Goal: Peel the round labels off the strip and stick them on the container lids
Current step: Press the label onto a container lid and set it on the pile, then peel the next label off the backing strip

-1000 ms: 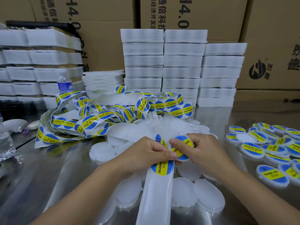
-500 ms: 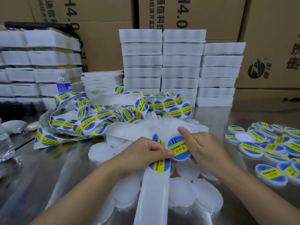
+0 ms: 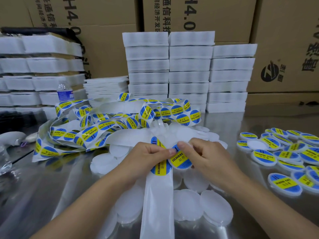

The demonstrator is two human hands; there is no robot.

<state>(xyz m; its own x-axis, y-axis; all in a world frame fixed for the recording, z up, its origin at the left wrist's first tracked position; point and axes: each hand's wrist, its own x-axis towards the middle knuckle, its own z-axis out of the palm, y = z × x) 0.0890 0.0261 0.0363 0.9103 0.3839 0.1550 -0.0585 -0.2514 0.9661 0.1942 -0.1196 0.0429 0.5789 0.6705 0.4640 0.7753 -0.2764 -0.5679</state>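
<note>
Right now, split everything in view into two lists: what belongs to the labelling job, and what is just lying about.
Job: label strip, gripped by left hand; held lid, pinched by right hand; bare lids; finished lids.
Lying about: water bottle; stacked white packs; cardboard boxes.

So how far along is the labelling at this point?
Partway. Done: a pile of labelled lids on the right. In hand: the right hand holds a lid with a label on it, while the left hand grips the strip. Left: bare lids in front and a long tangle of unpeeled labels.
</note>
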